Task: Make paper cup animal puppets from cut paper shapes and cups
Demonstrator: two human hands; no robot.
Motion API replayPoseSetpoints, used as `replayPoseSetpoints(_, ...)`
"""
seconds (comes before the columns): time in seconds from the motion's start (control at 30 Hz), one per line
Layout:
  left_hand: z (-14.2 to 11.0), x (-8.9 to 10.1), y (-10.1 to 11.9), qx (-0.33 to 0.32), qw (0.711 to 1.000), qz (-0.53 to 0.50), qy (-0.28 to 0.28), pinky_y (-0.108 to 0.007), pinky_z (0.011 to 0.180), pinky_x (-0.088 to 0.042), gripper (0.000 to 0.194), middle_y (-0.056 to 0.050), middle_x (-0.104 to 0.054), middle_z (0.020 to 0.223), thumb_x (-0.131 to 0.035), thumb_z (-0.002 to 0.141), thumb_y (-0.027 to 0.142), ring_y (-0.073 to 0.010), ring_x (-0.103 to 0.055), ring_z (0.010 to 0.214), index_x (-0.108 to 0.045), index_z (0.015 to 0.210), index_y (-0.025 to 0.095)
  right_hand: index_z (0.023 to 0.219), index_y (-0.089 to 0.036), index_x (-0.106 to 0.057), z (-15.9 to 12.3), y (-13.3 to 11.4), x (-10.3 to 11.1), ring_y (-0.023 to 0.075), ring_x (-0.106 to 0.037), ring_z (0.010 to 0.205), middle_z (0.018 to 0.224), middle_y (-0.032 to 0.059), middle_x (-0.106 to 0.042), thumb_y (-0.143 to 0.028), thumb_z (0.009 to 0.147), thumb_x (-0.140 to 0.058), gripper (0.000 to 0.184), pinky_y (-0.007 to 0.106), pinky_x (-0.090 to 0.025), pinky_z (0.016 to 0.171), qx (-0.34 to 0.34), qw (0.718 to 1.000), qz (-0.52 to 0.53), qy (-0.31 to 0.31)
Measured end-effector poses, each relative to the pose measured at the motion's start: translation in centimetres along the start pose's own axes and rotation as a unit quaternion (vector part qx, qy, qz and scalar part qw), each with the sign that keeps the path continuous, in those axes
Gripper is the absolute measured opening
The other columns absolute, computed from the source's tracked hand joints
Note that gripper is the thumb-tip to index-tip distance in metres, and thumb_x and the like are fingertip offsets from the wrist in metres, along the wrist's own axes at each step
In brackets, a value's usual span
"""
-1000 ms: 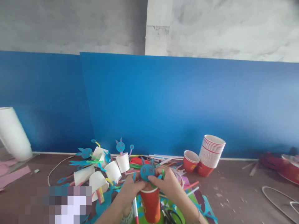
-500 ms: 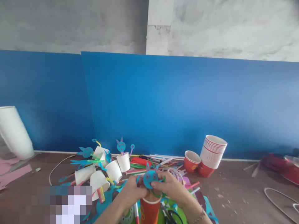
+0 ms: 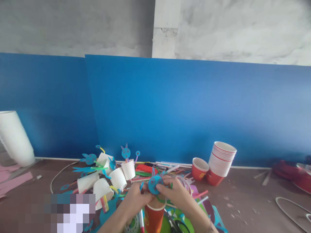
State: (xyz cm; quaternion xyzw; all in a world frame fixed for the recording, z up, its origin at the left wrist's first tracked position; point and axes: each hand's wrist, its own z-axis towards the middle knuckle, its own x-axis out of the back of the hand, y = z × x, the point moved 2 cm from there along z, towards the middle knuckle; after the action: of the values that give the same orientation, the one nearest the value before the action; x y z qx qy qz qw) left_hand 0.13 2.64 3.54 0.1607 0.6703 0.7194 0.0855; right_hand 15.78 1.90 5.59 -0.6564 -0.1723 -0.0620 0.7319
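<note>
Brown tabletop [image 3: 247, 184], pink paper [image 3: 17, 183] at far left, white paper cups [image 3: 103, 187] clustered nearer the middle, some tipped over, white sticks [image 3: 175, 164] along the back edge, red cup [image 3: 199, 172] just beside a leaning cup stack [image 3: 220, 163], scattered scraps [image 3: 229, 205].

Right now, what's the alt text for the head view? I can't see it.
The right hand holds a blue eared face at the rim of a red cup, left hand beside it. White cups, blue cutouts and straws lie at left; stacked cups stand at right, before a blue panel.
</note>
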Motion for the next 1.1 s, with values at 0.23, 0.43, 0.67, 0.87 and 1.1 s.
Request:
replayPoseSetpoints(0.23, -0.1, 0.0, 0.2, 0.017, 0.999, 0.016, -0.031, -0.029, 0.075, -0.045, 0.016, 0.000, -0.064, 0.064, -0.066, 0.068, 0.027, -0.0206, -0.058, 0.075, -0.071, 0.074, 0.014, 0.054, -0.017, -0.066, -0.3, 0.6, 0.0, 0.0164, -0.054, 0.065, 0.063, 0.0001, -0.062, -0.032, 0.061, -0.071, 0.017, 0.029, -0.041, 0.066, -0.117, 0.970, 0.210, -0.039)
replayPoseSetpoints(0.43, -0.2, -0.2, 0.5, 0.017, 0.999, -0.018, -0.024, -0.031, 0.077, -0.047, 0.018, -0.001, -0.068, 0.066, -0.066, 0.065, 0.023, -0.0225, -0.061, 0.077, -0.073, 0.080, 0.015, 0.054, -0.016, -0.066, -0.6, 0.4, 0.0, 0.0164, -0.054, 0.065, 0.063, 0.0014, -0.062, -0.034, 0.059, -0.074, 0.021, 0.029, -0.042, 0.068, -0.125, 0.966, 0.211, -0.080)
replayPoseSetpoints(0.67, -0.8, -0.3, 1.8, 0.009, 0.998, -0.062, -0.027, -0.030, 0.079, -0.046, 0.020, -0.001, -0.070, 0.076, -0.066, 0.067, 0.023, -0.0224, -0.060, 0.081, -0.073, 0.084, 0.015, 0.068, -0.018, -0.071, -0.5, -0.6, 0.2, 0.0223, -0.059, 0.088, 0.087, 0.0038, -0.066, -0.040, 0.078, -0.062, 0.026, 0.031, -0.043, 0.082, 0.010, 0.998, 0.045, -0.051)
replayPoseSetpoints(0.87, -0.7, -0.4, 1.0, 0.060, 0.988, -0.136, -0.045, -0.036, 0.084, -0.046, 0.033, -0.004, -0.071, 0.076, -0.073, 0.060, 0.022, -0.0252, -0.063, 0.082, -0.073, 0.092, 0.014, 0.058, -0.018, -0.062, -0.4, -1.2, 0.4, 0.0190, -0.057, 0.080, 0.084, 0.0037, -0.062, -0.030, 0.081, -0.056, 0.027, 0.028, -0.043, 0.075, 0.057, 0.995, -0.081, -0.028)
replayPoseSetpoints(1.1, -0.4, -0.2, -0.3, 0.098, 0.981, -0.159, -0.052, -0.035, 0.080, -0.047, 0.040, -0.004, -0.071, 0.077, -0.077, 0.053, 0.018, -0.0247, -0.064, 0.080, -0.072, 0.093, 0.012, 0.051, -0.019, -0.047, -0.5, -1.1, 0.3, 0.0179, -0.055, 0.082, 0.082, 0.0021, -0.058, -0.026, 0.078, -0.059, 0.031, 0.027, -0.039, 0.076, 0.054, 0.986, -0.155, 0.000)
